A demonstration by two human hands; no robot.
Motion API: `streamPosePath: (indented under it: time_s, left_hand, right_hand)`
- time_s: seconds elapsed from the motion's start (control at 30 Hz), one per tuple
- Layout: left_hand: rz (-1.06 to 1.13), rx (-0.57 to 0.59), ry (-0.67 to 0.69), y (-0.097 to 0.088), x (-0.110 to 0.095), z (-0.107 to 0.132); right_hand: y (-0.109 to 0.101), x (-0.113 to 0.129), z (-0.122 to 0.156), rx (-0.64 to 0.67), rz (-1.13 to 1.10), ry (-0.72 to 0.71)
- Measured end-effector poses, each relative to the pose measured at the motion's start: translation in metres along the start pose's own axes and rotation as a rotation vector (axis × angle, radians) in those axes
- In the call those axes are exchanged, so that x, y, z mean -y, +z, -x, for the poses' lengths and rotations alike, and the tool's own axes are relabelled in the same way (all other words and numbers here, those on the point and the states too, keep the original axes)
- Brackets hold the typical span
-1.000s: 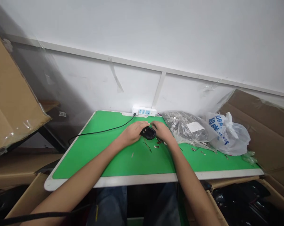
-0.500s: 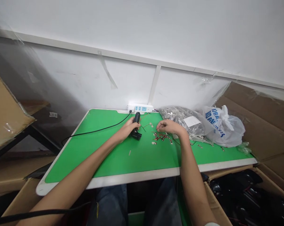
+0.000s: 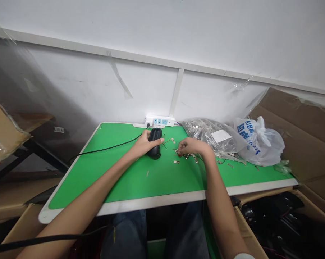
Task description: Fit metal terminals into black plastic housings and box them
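Change: a second back I had both hands cupped round the black part at mid-mat; now they've split, left keeping the part, right gone to the loose hardware
Left hand: my left hand (image 3: 143,144) is closed round the black housing (image 3: 154,142), fingers wrapped on its near side, thumb lying across the front
Right hand: my right hand (image 3: 190,146) is curled over the scatter of small metal clips (image 3: 184,157), fingertips pinched together; whether there's a clip between them I can't tell, too small to see
Meaning: my read is the work has gone from handling the housing two-handed to steadying it one-handed while the other hand picks among the clips
Housing, position: on the green mat (image 3: 162,176), toward the back edge, just in front of the white power strip (image 3: 159,121) and well left of the bags
Housing, look: glossy black, rounded, mouse-like shell, standing on end and leaning slightly, narrow end down on the mat; half a second ago it showed thinner, edge-on
Nearby: a black cable (image 3: 108,148) runs from the strip across the mat's left side; a clear bag of metal parts (image 3: 205,132) and a white printed bag (image 3: 259,142) sit to the right
Loose bits: a few more clips lie strewn just in front of the bags
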State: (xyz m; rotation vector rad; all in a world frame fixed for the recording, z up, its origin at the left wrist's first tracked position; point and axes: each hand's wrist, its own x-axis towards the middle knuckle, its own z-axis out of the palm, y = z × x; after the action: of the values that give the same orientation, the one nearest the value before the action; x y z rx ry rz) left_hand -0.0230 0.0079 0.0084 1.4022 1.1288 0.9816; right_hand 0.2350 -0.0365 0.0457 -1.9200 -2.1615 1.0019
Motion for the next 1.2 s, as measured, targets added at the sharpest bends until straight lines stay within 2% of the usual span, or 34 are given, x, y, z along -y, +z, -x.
streamPosePath:
  time_s: [0.13, 0.33, 0.5, 0.63, 0.87, 1.03, 1.2]
  left_hand:
    - [-0.036, -0.045, -0.027, 0.000, 0.004, -0.005]
    - [0.030, 0.022, -0.013, 0.000, 0.001, -0.007]
    - [0.084, 0.019, 0.014, -0.004, 0.004, -0.014]
    - [0.041, 0.005, 0.067, -0.006, 0.007, -0.019]
    - [0.047, 0.124, 0.065, -0.006, 0.009, -0.019]
    - [0.105, 0.097, 0.046, -0.005, 0.014, -0.023]
    - [0.086, 0.094, -0.014, -0.006, 0.014, -0.024]
  right_hand:
    - [-0.001, 0.003, 0.001, -0.086, -0.049, -0.044]
    - [0.005, 0.001, -0.005, -0.224, -0.119, -0.057]
    - [0.013, 0.000, -0.021, -0.382, -0.186, -0.222]
    - [0.021, 0.008, -0.035, -0.511, -0.332, -0.328]
    - [0.047, 0.031, -0.050, -0.626, -0.568, -0.449]
    - [0.065, 0.044, -0.054, -0.744, -0.490, -0.522]
    - [0.073, 0.049, -0.060, -0.884, -0.380, -0.530]
